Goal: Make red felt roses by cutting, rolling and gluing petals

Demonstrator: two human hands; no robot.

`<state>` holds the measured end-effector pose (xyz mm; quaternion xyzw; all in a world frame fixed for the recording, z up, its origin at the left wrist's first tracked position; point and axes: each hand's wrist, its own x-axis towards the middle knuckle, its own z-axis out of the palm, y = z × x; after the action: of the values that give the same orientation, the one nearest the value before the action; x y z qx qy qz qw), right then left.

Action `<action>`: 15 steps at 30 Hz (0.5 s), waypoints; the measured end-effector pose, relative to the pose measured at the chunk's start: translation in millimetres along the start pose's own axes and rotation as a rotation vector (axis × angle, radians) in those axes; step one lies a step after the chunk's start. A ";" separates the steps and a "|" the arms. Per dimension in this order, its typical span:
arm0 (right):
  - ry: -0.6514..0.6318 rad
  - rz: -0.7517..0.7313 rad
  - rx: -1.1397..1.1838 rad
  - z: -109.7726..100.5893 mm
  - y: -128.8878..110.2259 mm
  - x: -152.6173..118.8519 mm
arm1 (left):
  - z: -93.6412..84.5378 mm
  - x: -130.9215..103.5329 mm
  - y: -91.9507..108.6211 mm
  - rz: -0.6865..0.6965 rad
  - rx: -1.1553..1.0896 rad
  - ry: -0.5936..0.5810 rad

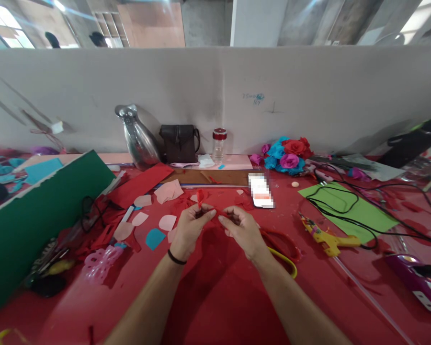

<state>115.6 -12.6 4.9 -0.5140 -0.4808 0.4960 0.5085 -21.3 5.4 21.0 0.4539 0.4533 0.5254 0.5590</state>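
Observation:
My left hand [191,229], with a dark band at the wrist, is closed in a pinch at the middle of the red table. A small rolled red paper bud [200,195] sticks up from its fingers. Close by on the right, my right hand [241,231] is also pinched, its fingertips at a thin piece of red paper between the two hands that is hard to tell from the red table. Pink petals [167,223] and a blue petal [154,238] lie left of my left hand. Scissors with a yellow and red handle [285,263] lie beside my right forearm.
A yellow glue gun [326,239] and green paper [348,208] with black cables lie right. A phone [261,190], paper flowers [289,155], a glass jar [219,145], a black bag [179,143] and a metal jug [138,139] stand or lie behind. A green board [46,225] rises left.

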 end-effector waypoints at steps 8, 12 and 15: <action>-0.007 0.010 -0.004 -1.1 -2.6 -1.0 | -0.3 -0.1 -1.1 0.016 -0.009 0.022; 0.007 0.001 0.003 0.0 -2.9 -0.9 | -0.2 -0.2 -0.7 0.028 -0.020 0.031; -0.003 -0.009 -0.004 -0.1 -3.4 -1.2 | -0.1 -0.8 0.1 0.022 0.000 0.011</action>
<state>115.6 -13.7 8.3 -0.5123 -0.4849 0.4935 0.5088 -21.4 4.6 21.1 0.4560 0.4510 0.5341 0.5508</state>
